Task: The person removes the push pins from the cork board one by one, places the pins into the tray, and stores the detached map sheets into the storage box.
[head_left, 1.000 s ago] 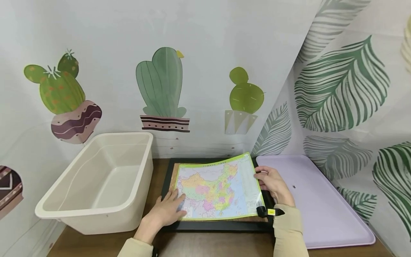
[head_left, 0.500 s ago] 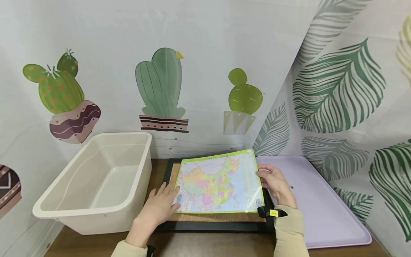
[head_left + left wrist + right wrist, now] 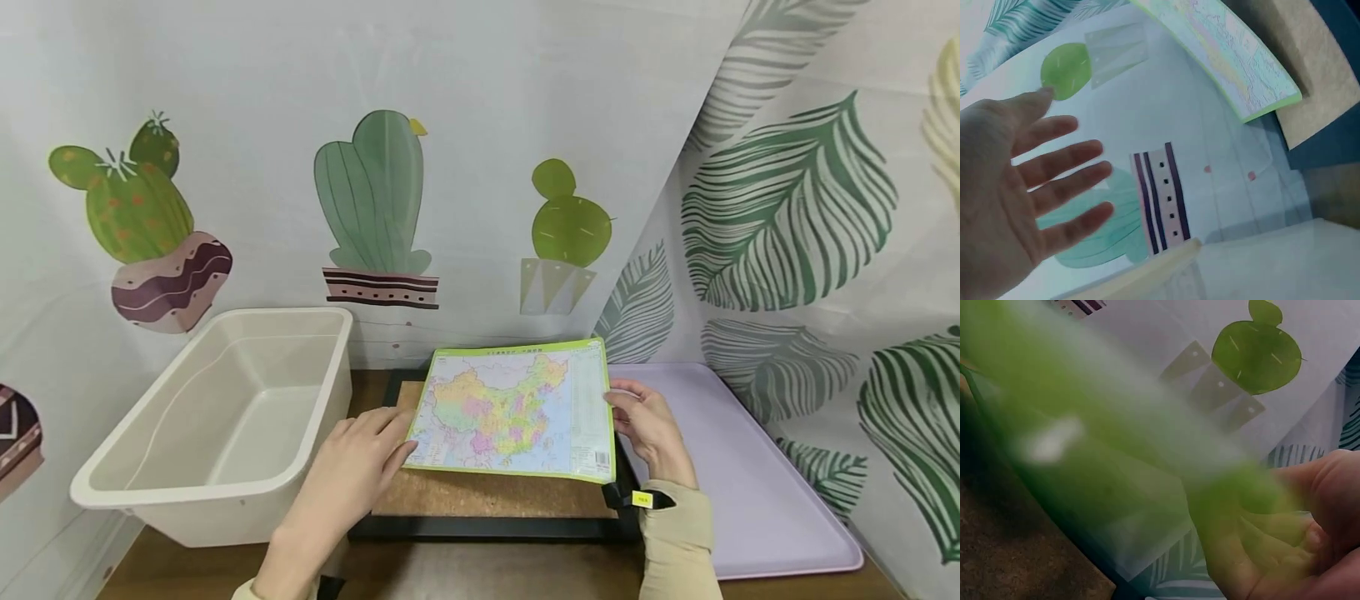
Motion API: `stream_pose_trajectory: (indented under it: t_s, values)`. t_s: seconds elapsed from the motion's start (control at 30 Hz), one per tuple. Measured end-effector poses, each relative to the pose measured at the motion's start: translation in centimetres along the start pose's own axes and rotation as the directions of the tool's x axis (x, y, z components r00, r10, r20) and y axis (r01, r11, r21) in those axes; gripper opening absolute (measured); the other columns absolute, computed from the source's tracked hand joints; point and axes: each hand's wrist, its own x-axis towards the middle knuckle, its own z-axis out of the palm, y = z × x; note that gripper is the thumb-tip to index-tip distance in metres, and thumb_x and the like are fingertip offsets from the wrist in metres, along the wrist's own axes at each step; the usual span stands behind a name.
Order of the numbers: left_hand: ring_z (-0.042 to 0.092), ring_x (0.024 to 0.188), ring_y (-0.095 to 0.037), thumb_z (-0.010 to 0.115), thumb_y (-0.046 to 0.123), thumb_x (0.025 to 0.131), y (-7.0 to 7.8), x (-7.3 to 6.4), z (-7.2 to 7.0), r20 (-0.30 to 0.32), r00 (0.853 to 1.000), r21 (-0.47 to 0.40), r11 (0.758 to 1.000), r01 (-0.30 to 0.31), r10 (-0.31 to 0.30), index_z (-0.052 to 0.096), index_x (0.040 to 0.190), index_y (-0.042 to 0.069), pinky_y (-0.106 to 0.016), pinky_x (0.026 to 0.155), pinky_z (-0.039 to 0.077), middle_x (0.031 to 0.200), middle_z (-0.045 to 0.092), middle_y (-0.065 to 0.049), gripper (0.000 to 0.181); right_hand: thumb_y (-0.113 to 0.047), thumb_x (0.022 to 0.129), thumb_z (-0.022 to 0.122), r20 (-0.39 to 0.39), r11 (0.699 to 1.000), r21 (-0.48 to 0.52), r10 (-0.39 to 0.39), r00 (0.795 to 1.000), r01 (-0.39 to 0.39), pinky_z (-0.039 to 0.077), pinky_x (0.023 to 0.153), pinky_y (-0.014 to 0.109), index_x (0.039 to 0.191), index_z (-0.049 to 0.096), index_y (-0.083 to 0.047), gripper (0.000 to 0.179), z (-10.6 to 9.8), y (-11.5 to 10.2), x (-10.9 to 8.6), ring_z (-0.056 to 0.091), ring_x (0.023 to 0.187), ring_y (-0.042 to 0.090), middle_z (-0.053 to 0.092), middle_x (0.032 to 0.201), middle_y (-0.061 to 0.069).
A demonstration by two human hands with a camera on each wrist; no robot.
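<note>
A laminated map sheet (image 3: 491, 417) with a bright green border is raised at a tilt over a cork board (image 3: 495, 497) in a black frame (image 3: 487, 528). My right hand (image 3: 651, 429) pinches the sheet's right edge between thumb and fingers. In the right wrist view, the green edge blurs across that right hand (image 3: 1285, 544). My left hand (image 3: 360, 458) hovers by the sheet's lower left side in the head view. The left wrist view shows this left hand (image 3: 1035, 181) with fingers spread and nothing in them, apart from the map sheet (image 3: 1235, 56).
A deep cream tub (image 3: 315, 433) stands to the left on the brown table (image 3: 450, 575). On the right lies a flat lilac tray (image 3: 750, 475), next to the frame. A cloth backdrop (image 3: 480, 83) printed with cacti and leaves hangs close behind.
The map sheet has risen and moved toward the back, baring more cork along the front. My left hand has come off the sheet and shifted left. My right hand keeps its grip.
</note>
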Motion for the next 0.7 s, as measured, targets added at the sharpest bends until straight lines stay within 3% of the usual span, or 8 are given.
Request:
stream_pose_trajectory:
  t_s: [0.17, 0.4, 0.53, 0.7]
  values:
    - [0.063, 0.105, -0.027, 0.068, 0.035, 0.092, -0.3, -0.4, -1.8, -0.038, 0.999, 0.022, 0.999, 0.039, -0.038, 0.070, 0.119, 0.011, -0.047, 0.086, 0.049, 0.110, 0.069, -0.006, 0.036, 0.000, 0.096, 0.056, -0.002, 0.999, 0.043, -0.020, 1.000, 0.020, 0.049, 0.051, 0.021, 0.126, 0.046, 0.008, 0.033, 0.1, -0.5, -0.4, 0.063, 0.061, 0.011, 0.071, 0.081, 0.003]
    - [0.064, 0.103, -0.034, 0.063, 0.040, 0.095, -1.4, -1.4, -4.2, -0.064, 0.988, 0.002, 0.990, 0.144, -0.143, 0.068, 0.119, 0.008, -0.052, 0.086, 0.047, 0.110, 0.069, -0.011, 0.040, 0.000, 0.096, 0.057, 0.019, 0.995, 0.091, -0.037, 0.999, 0.035, 0.050, 0.053, 0.020, 0.127, 0.044, 0.008, 0.035, 0.2, -1.5, -0.9, 0.064, 0.063, 0.011, 0.071, 0.082, 0.004]
    - [0.064, 0.101, -0.035, 0.067, 0.040, 0.092, -1.9, -1.9, -5.4, -0.121, 0.979, -0.009, 0.987, 0.163, -0.163, 0.069, 0.115, 0.008, -0.052, 0.085, 0.048, 0.107, 0.070, -0.011, 0.040, 0.000, 0.096, 0.056, 0.025, 0.992, 0.109, -0.063, 0.998, 0.060, 0.050, 0.053, 0.020, 0.127, 0.043, 0.010, 0.034, 0.2, -1.9, -1.1, 0.064, 0.064, 0.011, 0.071, 0.083, 0.004]
    - [0.066, 0.093, -0.034, 0.067, 0.048, 0.089, -2.5, -2.7, -6.5, -0.190, 0.967, 0.033, 0.984, 0.176, -0.167, 0.073, 0.105, 0.009, -0.055, 0.075, 0.049, 0.098, 0.072, -0.008, 0.042, 0.001, 0.098, 0.054, 0.029, 0.989, 0.130, -0.080, 0.996, 0.076, 0.050, 0.053, 0.020, 0.126, 0.042, 0.012, 0.033, 0.2, -2.2, -1.4, 0.065, 0.066, 0.011, 0.072, 0.084, 0.004]
